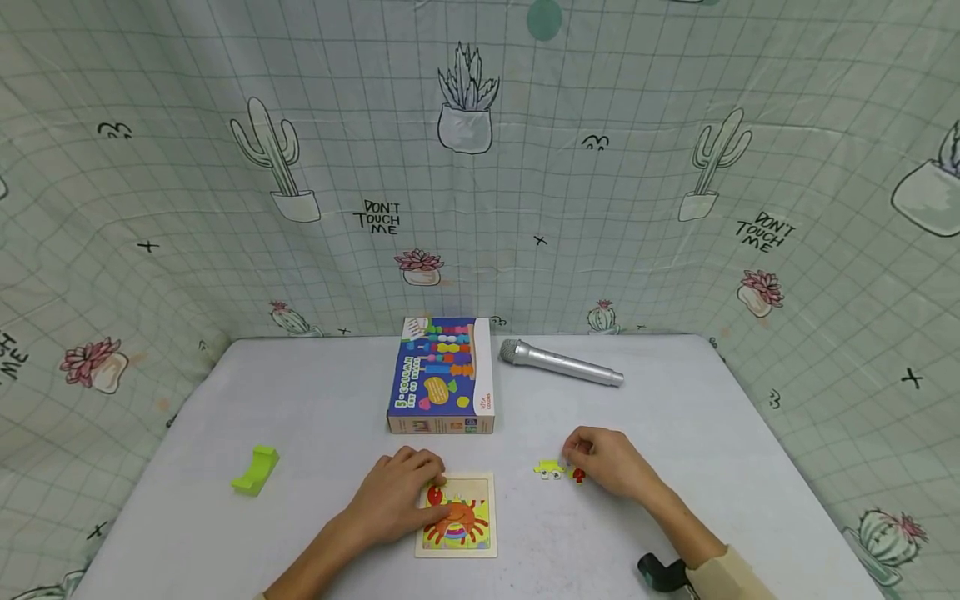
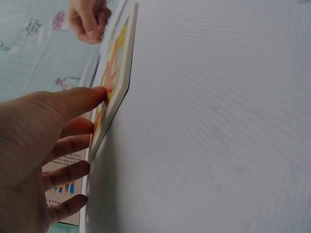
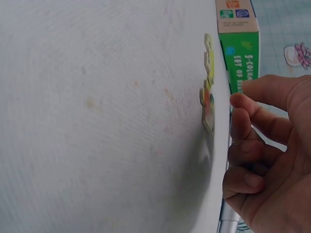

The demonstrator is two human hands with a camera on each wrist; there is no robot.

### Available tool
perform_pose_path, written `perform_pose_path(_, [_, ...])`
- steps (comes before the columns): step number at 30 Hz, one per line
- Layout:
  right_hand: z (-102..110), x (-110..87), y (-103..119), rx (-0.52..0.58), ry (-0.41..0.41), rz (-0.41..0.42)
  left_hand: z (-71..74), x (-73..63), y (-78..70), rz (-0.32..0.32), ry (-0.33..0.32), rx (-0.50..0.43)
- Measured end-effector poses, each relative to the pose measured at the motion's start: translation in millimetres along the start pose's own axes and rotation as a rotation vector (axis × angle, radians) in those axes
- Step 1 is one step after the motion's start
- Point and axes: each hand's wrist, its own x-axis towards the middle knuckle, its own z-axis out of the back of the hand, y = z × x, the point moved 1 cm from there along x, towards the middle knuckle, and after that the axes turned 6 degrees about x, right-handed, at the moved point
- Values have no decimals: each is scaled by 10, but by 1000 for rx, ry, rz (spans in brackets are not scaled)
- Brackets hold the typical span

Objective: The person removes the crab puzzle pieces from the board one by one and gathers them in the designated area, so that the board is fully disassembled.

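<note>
My left hand (image 1: pixel 401 496) lies over the left side of a small square crab puzzle (image 1: pixel 482 552) with a pale wooden frame. Its thumb touches the picture, while the other fingers spread past the far left edge. On the table to the right are two loose puzzle pieces: a yellow piece (image 1: pixel 550 468) with two white round spots and a red-and-yellow piece (image 1: pixel 578 475). My right hand (image 1: pixel 611 462) is close over them, its fingers curled and the thumb tip near the index tip. In the right wrist view, nothing shows between those fingertips (image 3: pixel 238 100).
Behind the puzzle lies a blue bead-toy box (image 1: pixel 442 375), with a silver microphone (image 1: pixel 562 362) to its right. A light green curved block (image 1: pixel 257 471) sits at the left. Beside the right sleeve (image 1: pixel 731 575) is a dark object (image 1: pixel 662 573). A patterned cloth hangs behind the table.
</note>
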Motion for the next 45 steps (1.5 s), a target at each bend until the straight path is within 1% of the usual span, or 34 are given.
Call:
perform_pose_path(5, [-79, 15, -9, 8, 15, 33, 33, -26, 22, -18, 10, -21])
perform_pose_path(11, [-208, 37, 80, 42, 45, 88, 28, -36, 48, -25, 18, -39])
perform_pose_path(15, [-305, 77, 187, 65, 75, 121, 10, -32, 56, -2, 13, -46])
perform_pose_path(22, [-485, 136, 386, 67, 133, 191, 18, -21, 36, 50, -9, -48])
perform_pose_path(28, [-659, 156, 564, 78, 231, 257, 11, -21, 55, 83, -27, -40])
perform_pose_path(33, [-781, 143, 680, 98, 315, 275, 8, -29, 70, 77, -40, -60])
perform_pose_path(38, [-870, 133, 771, 97, 367, 262, 8, -42, 79, 74, -45, -53])
perform_pose_path(45, [-933, 124, 877, 22, 399, 273, 1, -43, 85, 70, -48, -59])
